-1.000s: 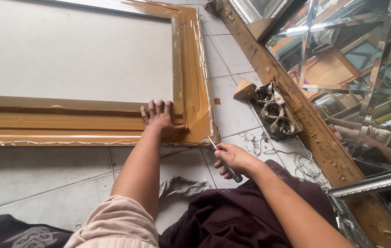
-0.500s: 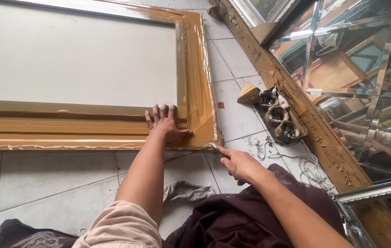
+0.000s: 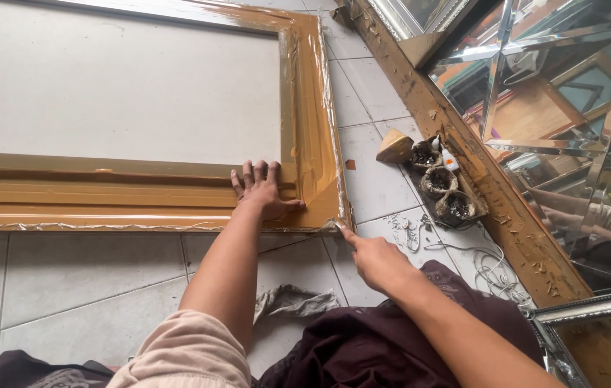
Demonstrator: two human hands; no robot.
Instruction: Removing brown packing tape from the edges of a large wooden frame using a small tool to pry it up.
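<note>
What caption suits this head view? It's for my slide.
Left hand flat on a golden-brown frame; right hand at its corner.

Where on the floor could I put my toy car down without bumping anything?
Bare tiles lie below the frame, left of the left hand. More tile sits between the frame and the small pots. By the right hand, wires and a rag crowd it.

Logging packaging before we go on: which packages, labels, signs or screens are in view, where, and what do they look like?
Three small pots: in a row on the floor, right of the golden frame corner; round, grimy, dark inside, no labels seen.
Small bottle: on the floor between the pots and the leaning mirror frame; white with an orange patch.
Signs, screens: none.
</note>
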